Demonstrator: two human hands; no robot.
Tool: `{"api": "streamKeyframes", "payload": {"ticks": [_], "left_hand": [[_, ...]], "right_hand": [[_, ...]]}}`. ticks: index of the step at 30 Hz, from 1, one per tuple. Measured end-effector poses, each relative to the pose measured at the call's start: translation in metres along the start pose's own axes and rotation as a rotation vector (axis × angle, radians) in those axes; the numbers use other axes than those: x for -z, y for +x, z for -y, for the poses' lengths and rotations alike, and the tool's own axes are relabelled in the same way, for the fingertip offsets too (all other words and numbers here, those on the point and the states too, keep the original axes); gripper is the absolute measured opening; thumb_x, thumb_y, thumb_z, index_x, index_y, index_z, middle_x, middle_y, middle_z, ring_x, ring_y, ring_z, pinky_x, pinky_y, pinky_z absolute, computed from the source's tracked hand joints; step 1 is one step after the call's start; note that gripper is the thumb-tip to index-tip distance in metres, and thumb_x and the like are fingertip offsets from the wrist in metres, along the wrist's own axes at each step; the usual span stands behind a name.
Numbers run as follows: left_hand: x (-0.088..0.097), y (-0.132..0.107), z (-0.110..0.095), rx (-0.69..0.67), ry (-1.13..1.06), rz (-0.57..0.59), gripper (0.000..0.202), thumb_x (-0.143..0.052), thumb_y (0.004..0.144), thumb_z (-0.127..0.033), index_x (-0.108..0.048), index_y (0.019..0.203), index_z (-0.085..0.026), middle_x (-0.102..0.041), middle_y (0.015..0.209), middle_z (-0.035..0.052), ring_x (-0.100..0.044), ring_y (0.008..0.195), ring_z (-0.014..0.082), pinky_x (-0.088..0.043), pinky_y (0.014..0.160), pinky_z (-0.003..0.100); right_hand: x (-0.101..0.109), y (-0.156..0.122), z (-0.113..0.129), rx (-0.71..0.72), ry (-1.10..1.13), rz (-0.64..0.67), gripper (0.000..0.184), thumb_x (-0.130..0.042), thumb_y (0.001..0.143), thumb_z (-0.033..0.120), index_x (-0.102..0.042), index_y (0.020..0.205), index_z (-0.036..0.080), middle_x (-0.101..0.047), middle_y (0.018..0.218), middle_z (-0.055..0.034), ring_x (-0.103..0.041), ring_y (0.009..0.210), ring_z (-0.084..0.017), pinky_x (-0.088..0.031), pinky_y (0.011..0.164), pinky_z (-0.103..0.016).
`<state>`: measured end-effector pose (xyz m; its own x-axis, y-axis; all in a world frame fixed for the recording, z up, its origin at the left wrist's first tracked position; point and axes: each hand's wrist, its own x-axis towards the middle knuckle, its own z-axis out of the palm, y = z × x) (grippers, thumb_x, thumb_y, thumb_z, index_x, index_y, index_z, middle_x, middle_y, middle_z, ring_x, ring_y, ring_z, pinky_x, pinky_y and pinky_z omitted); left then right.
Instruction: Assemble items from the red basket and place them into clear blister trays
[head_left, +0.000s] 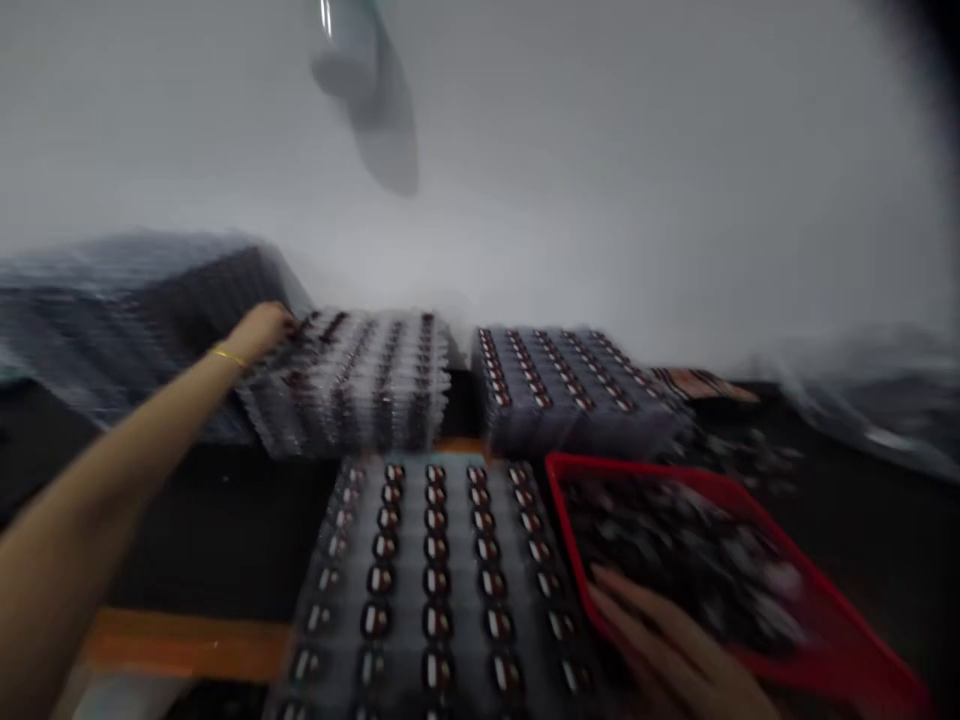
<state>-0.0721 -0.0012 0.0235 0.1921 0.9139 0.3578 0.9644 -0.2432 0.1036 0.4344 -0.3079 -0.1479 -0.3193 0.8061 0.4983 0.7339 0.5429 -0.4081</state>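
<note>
Whole frame motion-blurred. Far left: a tall stack of plastic-sheathed trays (pixel 142 325), dark under a glossy wrap, against a white wall (pixel 600 150). A blurred grey object (pixel 360 75) hangs into view above.

Left forearm (pixel 120 470) runs up from the lower-left corner, reaching forward, with a thin gold bangle (pixel 228 356) at the wrist. Left hand (pixel 259 333) sits at the near-left top corner of a stack of clear blister trays (pixel 349 385), touching it; fingers bunched and smeared, so pinch or no pinch cannot be told.

Below this, an orange wooden edge (pixel 184 645) crosses a black bench top (pixel 225 530). Nearest, a blister tray (pixel 435 590) holds rows of dark capsule-like pieces with white marks. A second stack (pixel 574 390) stands beyond it, just right of the first.

Right: red plastic tray (pixel 577 490), heaped with small dark pieces (pixel 675 560). Right hand (pixel 675 655) lies over its near rim, fingers extended, slightly spread, not gripping. More loose pieces (pixel 742 455) lie beyond the tray. No writing legible anywhere.
</note>
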Motion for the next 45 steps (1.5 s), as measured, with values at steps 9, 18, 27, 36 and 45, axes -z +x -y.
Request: {"api": "streamKeyframes", "payload": {"ticks": [9, 18, 27, 36, 45], "left_hand": [[-0.016, -0.184, -0.157, -0.409, -0.525, 0.279, 0.022, -0.061, 0.089, -0.035, -0.074, 0.091, -0.017, -0.069, 0.090, 0.0005, -0.062, 0.083, 0.0108, -0.045, 0.080, 0.019], [-0.077, -0.330, -0.245, -0.425, -0.307, 0.591, 0.020, -0.054, 0.091, -0.019, -0.070, 0.104, -0.016, -0.067, 0.098, 0.0097, -0.064, 0.090, 0.0231, -0.051, 0.079, 0.032], [-0.077, -0.321, -0.257, -0.323, -0.090, 0.771, 0.030, -0.040, 0.093, -0.020, -0.070, 0.096, -0.018, -0.067, 0.103, 0.0102, -0.067, 0.087, 0.0246, -0.052, 0.079, 0.036], [-0.100, -0.311, -0.247, -0.324, -0.266, 0.721, 0.009, -0.052, 0.075, -0.018, -0.061, 0.077, -0.021, -0.067, 0.085, 0.0067, -0.061, 0.087, 0.0253, -0.044, 0.076, 0.035], [-0.100, -0.294, -0.236, -0.240, -0.433, 0.819, 0.011, -0.061, 0.070, -0.025, -0.069, 0.077, -0.021, -0.070, 0.080, 0.0067, -0.063, 0.076, 0.0235, -0.043, 0.070, 0.030]], "right_hand": [[0.008, 0.008, 0.020, 0.013, -0.010, -0.147, 0.035, -0.058, 0.090, 0.011, -0.067, 0.121, 0.025, -0.070, 0.118, -0.0090, -0.069, 0.104, -0.020, -0.059, 0.092, -0.035], [0.001, 0.018, 0.010, -0.014, 0.018, -0.232, 0.024, -0.056, 0.092, 0.017, -0.072, 0.109, 0.020, -0.073, 0.109, -0.0082, -0.069, 0.100, -0.019, -0.056, 0.093, -0.034], [0.055, -0.014, -0.075, -0.492, -0.245, -0.208, 0.019, -0.059, 0.084, 0.018, -0.076, 0.093, 0.017, -0.075, 0.092, -0.0105, -0.070, 0.086, -0.025, -0.054, 0.081, -0.037], [0.035, -0.010, -0.080, -0.367, -0.181, 0.091, 0.030, -0.059, 0.079, 0.001, -0.078, 0.092, 0.021, -0.070, 0.095, -0.0081, -0.061, 0.095, -0.022, -0.049, 0.090, -0.036], [0.033, 0.015, -0.099, -0.221, 0.076, 0.068, 0.012, -0.073, 0.074, 0.012, -0.073, 0.082, 0.022, -0.068, 0.098, -0.0059, -0.061, 0.100, -0.023, -0.047, 0.095, -0.041]]}}
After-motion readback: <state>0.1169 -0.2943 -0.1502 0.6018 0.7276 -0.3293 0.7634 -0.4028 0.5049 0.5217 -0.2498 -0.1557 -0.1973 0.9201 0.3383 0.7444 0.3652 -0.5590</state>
